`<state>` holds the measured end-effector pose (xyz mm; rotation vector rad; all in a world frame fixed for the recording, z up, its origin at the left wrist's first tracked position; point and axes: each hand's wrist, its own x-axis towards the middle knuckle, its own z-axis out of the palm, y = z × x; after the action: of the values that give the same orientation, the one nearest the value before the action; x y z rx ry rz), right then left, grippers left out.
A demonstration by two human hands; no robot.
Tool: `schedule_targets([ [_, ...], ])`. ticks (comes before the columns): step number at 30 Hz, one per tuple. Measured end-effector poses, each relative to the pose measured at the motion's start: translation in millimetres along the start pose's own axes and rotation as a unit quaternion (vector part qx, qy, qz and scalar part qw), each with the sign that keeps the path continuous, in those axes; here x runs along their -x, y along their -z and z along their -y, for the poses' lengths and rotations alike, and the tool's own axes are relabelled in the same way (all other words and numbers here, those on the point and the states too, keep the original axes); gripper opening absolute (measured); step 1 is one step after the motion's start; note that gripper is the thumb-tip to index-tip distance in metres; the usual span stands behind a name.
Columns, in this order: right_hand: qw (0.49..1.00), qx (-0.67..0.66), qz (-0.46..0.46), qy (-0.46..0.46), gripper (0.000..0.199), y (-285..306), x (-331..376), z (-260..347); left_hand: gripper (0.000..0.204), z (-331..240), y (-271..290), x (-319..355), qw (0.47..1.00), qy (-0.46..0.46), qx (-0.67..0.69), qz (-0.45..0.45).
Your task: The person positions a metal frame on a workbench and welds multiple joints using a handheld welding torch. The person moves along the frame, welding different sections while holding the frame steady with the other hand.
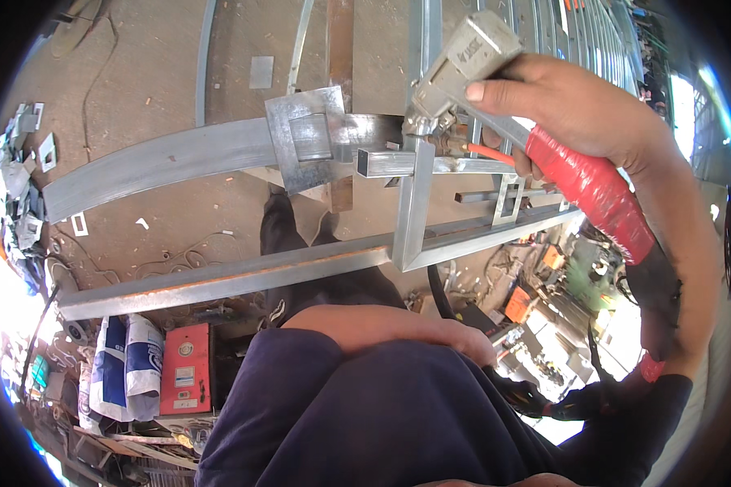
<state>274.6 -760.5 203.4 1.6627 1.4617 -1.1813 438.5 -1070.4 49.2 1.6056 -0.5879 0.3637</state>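
Observation:
In my right hand (573,101) is a welding gun (467,61) with a boxy grey metal head and a red-taped handle (597,191). My fingers wrap round it and the thumb lies along its side. A brass-coloured tip and a thin orange tube show below the head, close to the corner of a grey square-tube frame (411,203). Along my right forearm runs a dark cable (656,288). My left forearm crosses in front of my body, and the left hand (469,341) lies near my lap, its fingers hidden.
A curved flat metal bar (162,166) spans the left, with a square plate with a cut-out (283,150) on it. A long square tube (219,284) crosses nearer me. Below it stand a red box (185,369) and white-and-blue sacks (142,365). Tools and scrap clutter the right.

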Motion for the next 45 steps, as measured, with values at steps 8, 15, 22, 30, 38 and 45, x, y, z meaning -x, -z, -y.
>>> schedule_targets([
  [8, 0.993, 0.091, 0.073, 0.003, 0.054, -3, -67, 37, 0.037, -1, 47, 37, 0.994, 0.034, -0.035, -0.095],
  [15, 0.986, 0.126, 0.107, 0.005, 0.054, 0, -81, 51, 0.038, -24, 70, 60, 0.995, 0.058, -0.013, -0.076],
  [22, 0.982, 0.139, 0.125, 0.002, 0.054, 2, -88, 49, 0.041, -21, 68, 53, 0.996, 0.035, 0.005, -0.083],
  [30, 0.976, 0.163, 0.141, -0.024, 0.053, -3, -93, 63, 0.048, -22, 75, 65, 0.992, -0.001, 0.01, -0.129],
  [38, 0.969, 0.18, 0.165, -0.038, 0.053, -7, -97, 74, 0.046, -22, 83, 65, 0.992, 0.015, 0.019, -0.121],
  [45, 0.967, 0.201, 0.154, -0.021, 0.052, -10, -99, 75, 0.051, -25, 86, 64, 0.994, 0.008, -0.008, -0.108],
])
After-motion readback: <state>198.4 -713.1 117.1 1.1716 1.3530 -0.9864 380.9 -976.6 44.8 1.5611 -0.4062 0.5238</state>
